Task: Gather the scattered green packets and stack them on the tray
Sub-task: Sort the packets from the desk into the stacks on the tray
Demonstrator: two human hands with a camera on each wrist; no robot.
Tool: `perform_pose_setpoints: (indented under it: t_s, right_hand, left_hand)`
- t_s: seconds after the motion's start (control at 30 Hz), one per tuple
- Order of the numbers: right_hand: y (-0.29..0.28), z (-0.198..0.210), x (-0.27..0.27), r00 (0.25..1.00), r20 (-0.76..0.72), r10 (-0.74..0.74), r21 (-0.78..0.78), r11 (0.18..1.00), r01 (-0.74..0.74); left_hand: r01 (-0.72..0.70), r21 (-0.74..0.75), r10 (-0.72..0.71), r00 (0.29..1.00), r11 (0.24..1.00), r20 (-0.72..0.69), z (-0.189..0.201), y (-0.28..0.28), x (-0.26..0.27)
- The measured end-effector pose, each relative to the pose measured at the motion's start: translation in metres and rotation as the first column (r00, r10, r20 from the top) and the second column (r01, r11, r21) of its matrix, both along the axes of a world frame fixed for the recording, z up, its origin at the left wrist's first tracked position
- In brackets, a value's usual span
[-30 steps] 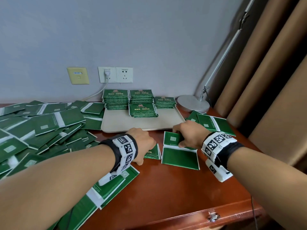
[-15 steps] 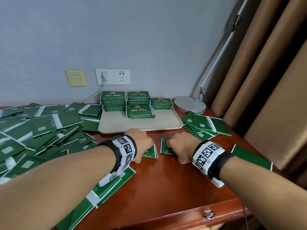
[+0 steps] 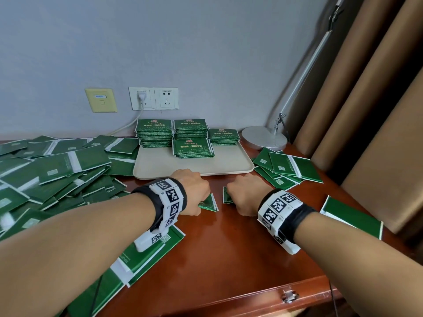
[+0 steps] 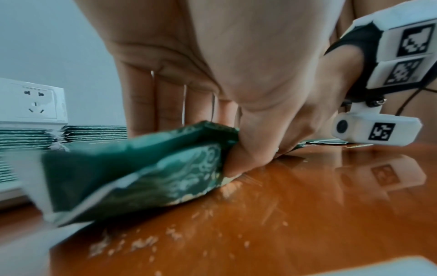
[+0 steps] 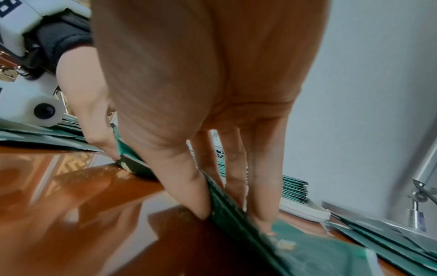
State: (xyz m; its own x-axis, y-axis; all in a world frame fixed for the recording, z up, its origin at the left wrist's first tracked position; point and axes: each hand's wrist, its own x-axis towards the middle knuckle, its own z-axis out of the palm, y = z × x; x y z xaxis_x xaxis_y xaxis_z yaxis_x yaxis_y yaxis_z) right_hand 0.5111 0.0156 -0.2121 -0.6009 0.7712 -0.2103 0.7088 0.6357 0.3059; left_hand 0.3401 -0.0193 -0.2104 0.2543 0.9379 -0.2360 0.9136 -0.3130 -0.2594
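While each hand (image 3: 193, 191) (image 3: 246, 194) pinches one green packet (image 3: 208, 203) (image 3: 226, 196), both seemingly stand edge-down, tilted.

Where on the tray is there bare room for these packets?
The tray's front half is bare, between its near rim and the front stack. The back edge is crowded with three stacks. Left of the tray, loose packets crowd the table.

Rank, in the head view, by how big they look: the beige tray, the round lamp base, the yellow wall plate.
1. Beige plastic tray, clearly largest.
2. Round grey lamp base.
3. Square yellow wall plate, smallest; it sits farther back, so true size is unsure.
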Motion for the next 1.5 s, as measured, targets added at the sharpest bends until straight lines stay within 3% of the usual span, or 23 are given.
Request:
perform_pose_setpoints:
  t_s: [0.57, 0.8, 0.97, 1.13, 1.5]
  right_hand:
    - [0.020, 0.014, -0.002, 0.998, -0.059, -0.022, -0.091, 0.996, 0.017]
    - [0.063, 0.058, -0.013, 0.970, -0.242, 0.010, -0.020, 1.000, -0.015]
    - [0.107, 0.069, -0.010, 0.924, -0.382, -0.017, 0.089, 0.995, 0.055]
    - [0.153, 0.070, -0.017, 0.865, -0.500, -0.044, 0.116, 0.986, 0.118]
    - [0.244, 0.027, -0.071, 0.934, -0.356, -0.018, 0.183, 0.979, 0.088]
  left_hand:
    - [-0.016, -0.059, 0.020, 0.997, 0.998, 0.080, 0.018, 0.006, -0.012]
    - [-0.054, 0.149, 0.017, 0.972, 0.987, 0.234, 0.059, 0.030, -0.022]
    - [-0.118, 0.329, 0.029, 0.964, 0.937, 0.264, 0.060, 0.052, -0.044]
    - [-0.165, 0.364, 0.061, 0.958, 0.917, 0.280, 0.060, 0.090, -0.059]
    - [-0.111, 0.256, 0.080, 0.989, 0.960, 0.128, 0.026, 0.157, -0.067]
